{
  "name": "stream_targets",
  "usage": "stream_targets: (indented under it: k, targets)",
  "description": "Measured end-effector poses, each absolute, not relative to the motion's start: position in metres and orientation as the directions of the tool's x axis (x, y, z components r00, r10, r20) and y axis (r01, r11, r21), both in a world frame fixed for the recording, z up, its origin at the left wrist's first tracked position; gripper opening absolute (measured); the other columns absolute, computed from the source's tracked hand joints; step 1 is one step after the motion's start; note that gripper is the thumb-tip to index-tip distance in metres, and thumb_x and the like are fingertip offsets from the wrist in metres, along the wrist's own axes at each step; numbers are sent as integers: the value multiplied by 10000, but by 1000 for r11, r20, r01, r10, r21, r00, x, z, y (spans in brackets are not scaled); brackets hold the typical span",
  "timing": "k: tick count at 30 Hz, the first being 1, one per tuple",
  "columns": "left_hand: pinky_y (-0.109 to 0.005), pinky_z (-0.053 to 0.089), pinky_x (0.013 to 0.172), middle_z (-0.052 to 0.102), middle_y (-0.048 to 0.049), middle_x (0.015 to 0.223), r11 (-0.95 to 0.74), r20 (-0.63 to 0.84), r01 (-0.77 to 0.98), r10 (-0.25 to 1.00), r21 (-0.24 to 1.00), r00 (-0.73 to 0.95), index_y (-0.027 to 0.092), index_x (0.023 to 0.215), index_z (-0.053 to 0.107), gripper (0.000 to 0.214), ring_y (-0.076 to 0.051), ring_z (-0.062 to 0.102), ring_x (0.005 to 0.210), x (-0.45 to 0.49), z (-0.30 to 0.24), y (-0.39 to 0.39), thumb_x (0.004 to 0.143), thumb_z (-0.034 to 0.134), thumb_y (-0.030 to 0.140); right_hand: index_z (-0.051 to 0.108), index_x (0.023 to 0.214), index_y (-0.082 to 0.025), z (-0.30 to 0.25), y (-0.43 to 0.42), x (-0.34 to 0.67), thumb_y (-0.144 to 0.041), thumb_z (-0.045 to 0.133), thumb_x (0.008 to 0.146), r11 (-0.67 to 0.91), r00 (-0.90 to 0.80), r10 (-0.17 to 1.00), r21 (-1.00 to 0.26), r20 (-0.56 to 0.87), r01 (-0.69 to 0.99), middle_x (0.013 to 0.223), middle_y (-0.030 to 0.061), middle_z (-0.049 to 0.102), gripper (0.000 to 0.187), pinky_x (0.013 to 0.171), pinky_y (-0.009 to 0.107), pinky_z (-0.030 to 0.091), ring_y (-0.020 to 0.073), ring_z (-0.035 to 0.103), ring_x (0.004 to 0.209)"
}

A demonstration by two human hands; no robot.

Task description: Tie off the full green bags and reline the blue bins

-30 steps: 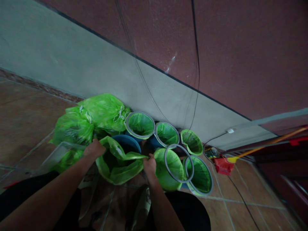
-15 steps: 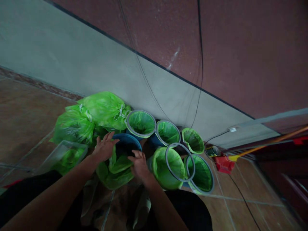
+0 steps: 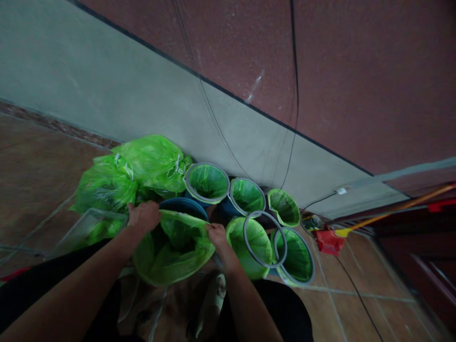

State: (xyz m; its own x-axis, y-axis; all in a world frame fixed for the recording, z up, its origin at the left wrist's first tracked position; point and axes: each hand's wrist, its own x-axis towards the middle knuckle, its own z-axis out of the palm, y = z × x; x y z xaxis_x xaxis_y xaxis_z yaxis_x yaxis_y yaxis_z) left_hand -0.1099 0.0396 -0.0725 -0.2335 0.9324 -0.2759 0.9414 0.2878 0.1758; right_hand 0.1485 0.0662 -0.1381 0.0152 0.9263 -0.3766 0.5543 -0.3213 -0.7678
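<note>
A green bin bag point(image 3: 174, 266) is stretched wide between my two hands at the near side of a blue bin point(image 3: 185, 205). My left hand point(image 3: 144, 216) is closed on the left of the bag's far edge. Its right edge is pinched by my right hand point(image 3: 216, 235). The bag's mouth gapes upward, and its near side hangs out over the bin's front. Part of the blue rim shows behind the bag; the rest of the bin is hidden. Right of my right hand stands a bin lined in green point(image 3: 247, 247) with a loose grey ring point(image 3: 265, 239) on it.
Two tied green bags point(image 3: 153, 159) lean by the wall, beside a clear plastic box point(image 3: 89, 230). Several more lined bins, including one with a grey rim point(image 3: 207, 183), line the wall. A red dustpan point(image 3: 329, 241) and a yellow-ended pole point(image 3: 392, 213) lie right. Cables run along the wall and floor.
Both hands, open before, have closed on the bag's edge. They have pulled it apart sideways, and the bag's mouth is now spread wider and nearer me.
</note>
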Motion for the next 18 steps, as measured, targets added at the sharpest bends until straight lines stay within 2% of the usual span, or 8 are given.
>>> stream_targets:
  k: [2,5,6,8,11,15,16,18]
  targets:
    - [-632,343,1015,708,-218,1071,292,-288,942,928,166,-237,116,953,705,309,-381,634,1076,-108,-71,40,881,423,220,714,822,-154,-133,67,149,-252,653,742,-209,-55,946,-728,-320,653,677,3,669,141,611,254,496,153,616,611]
    - [-630,340,1024,699,-207,1100,285,-292,945,928,163,-230,136,953,706,313,-377,626,1088,-106,-72,40,883,419,241,651,1209,-186,-122,69,142,-225,768,653,-77,-127,963,-692,-239,718,1094,67,726,570,908,344,513,219,681,981]
    - [-633,340,1023,698,-204,1101,281,-295,946,929,163,-225,140,951,706,311,-377,625,1088,-106,-73,41,880,422,244,603,1290,-189,-117,70,138,-259,788,655,-44,-154,962,-691,-223,722,1191,87,700,665,968,365,490,231,663,1069]
    - [-636,342,1019,696,-201,1103,268,-297,949,931,166,-212,143,951,705,307,-379,621,1094,-106,-75,42,874,424,239,549,1363,-181,-108,75,129,-375,773,717,21,-222,954,-691,-204,722,1261,112,671,711,1014,381,462,239,634,1149]
    - [-637,352,1002,695,-205,1116,255,-285,950,938,179,-198,134,975,702,309,-383,617,1097,-108,-78,41,867,428,224,619,1290,-206,-100,84,115,-462,710,797,110,-285,941,-631,-182,768,1161,90,717,563,989,372,458,240,647,1110]
    - [-654,364,972,684,-218,1158,244,-258,947,948,209,-187,109,1040,699,322,-394,600,1108,-106,-76,38,838,478,229,746,892,-260,-103,91,107,-323,698,812,214,-346,920,-504,-183,837,845,1,740,112,823,287,468,191,668,858]
    - [-662,357,982,660,-217,1231,222,-242,951,956,217,-168,120,1106,686,356,-401,576,1154,-105,-75,39,826,510,251,738,795,-249,-105,92,107,-300,674,827,221,-349,921,-504,-174,835,763,-9,717,88,764,258,457,170,650,783]
    - [-674,313,1034,581,-194,1391,145,-206,960,974,239,-96,179,1260,627,483,-404,503,1269,-102,-72,44,798,580,308,705,679,-225,-112,94,107,-282,628,851,200,-331,931,-549,-151,812,648,-22,655,197,661,218,415,135,595,670]
